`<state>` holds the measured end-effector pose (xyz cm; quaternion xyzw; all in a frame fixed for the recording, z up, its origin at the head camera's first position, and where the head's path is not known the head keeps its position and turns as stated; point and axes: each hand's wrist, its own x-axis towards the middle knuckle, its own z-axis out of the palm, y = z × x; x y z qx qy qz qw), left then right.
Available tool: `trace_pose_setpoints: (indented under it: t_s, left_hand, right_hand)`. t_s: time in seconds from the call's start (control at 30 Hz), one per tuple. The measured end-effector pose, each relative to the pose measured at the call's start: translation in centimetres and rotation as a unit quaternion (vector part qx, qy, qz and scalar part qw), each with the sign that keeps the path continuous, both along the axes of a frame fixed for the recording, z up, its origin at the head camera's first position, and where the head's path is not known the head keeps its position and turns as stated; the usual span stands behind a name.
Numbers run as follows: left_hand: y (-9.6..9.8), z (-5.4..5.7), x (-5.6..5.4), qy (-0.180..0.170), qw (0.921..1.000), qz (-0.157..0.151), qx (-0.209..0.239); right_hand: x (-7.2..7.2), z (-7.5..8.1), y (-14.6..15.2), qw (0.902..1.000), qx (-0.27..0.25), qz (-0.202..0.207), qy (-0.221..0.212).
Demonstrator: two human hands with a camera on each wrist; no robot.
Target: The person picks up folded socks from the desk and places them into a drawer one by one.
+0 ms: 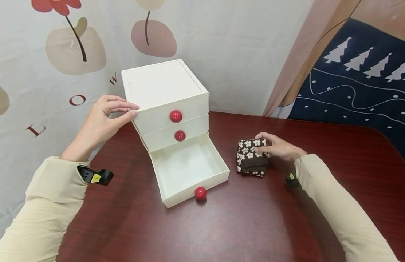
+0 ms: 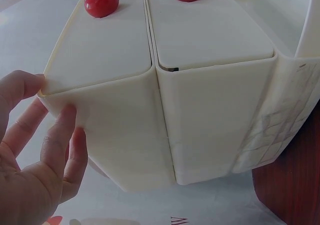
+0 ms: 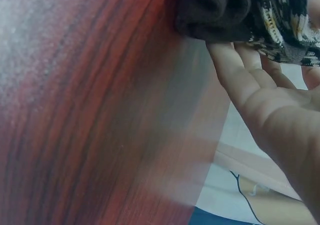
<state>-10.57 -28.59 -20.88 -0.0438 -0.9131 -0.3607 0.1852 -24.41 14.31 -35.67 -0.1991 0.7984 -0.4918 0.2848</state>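
Observation:
A white drawer unit (image 1: 166,87) with red knobs stands on the table, its bottom drawer (image 1: 189,163) pulled out and bare inside. My left hand (image 1: 105,116) rests at the unit's upper front left corner, fingers fairly straight. In the left wrist view its fingertips (image 2: 67,112) touch the side wall near that corner. Right of the drawer lies a folded pair of dark brown socks (image 1: 250,156) with white flowers. My right hand (image 1: 278,146) holds the socks at their right edge, thumb on top and fingers behind. Close up, the right wrist view shows their knitted fabric and plain cuff (image 3: 215,10).
The dark red wooden table (image 1: 242,222) bears the unit and the socks. Behind it hangs a pale curtain (image 1: 228,47) with printed flowers and letters. A navy cloth (image 1: 353,83) with white trees hangs at the right. Two upper drawers with knobs (image 1: 176,116) are closed.

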Motion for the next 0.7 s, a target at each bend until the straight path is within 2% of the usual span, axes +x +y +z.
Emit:
trace_pose_setpoints:
  t_s: [0.17,0.3,0.47,0.7]
  left_hand:
    - [0.1,0.0,-0.1,0.003,1.0000,-0.004,0.001]
    - [0.2,-0.1,-0.1,0.001,1.0000,-0.006,0.006]
    - [0.1,-0.1,-0.1,0.001,0.9999,-0.006,0.010]
    - [-0.1,-0.1,0.0,-0.004,1.0000,-0.003,0.002]
  right_hand:
    - [0.3,0.1,0.2,1.0000,0.001,-0.005,0.004]
    - [0.9,1.1,0.0,0.9998,-0.013,-0.008,0.015]
    - [1.6,3.3,-0.5,0.9992,-0.025,0.004,0.030]
    - [1.9,7.4,-1.8,0.9987,-0.016,0.030,0.038]
